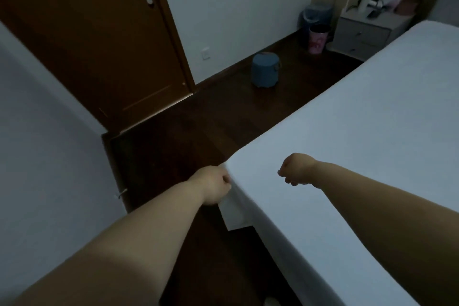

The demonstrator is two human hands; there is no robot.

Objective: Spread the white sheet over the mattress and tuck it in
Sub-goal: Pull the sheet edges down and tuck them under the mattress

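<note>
I see the white sheet [360,131] lying smooth across the mattress, a loose flap hanging off the near corner. My left hand [213,185] pinches the sheet's edge at that corner; my right hand [296,169] is over the sheet's top, fingers curled, and I cannot tell if it holds cloth. Beyond, on the dark wooden floor [223,112], stands a blue stool [265,69], with a brown door [99,40] to the left and a nightstand [367,32] beside two bins [319,38].
</note>
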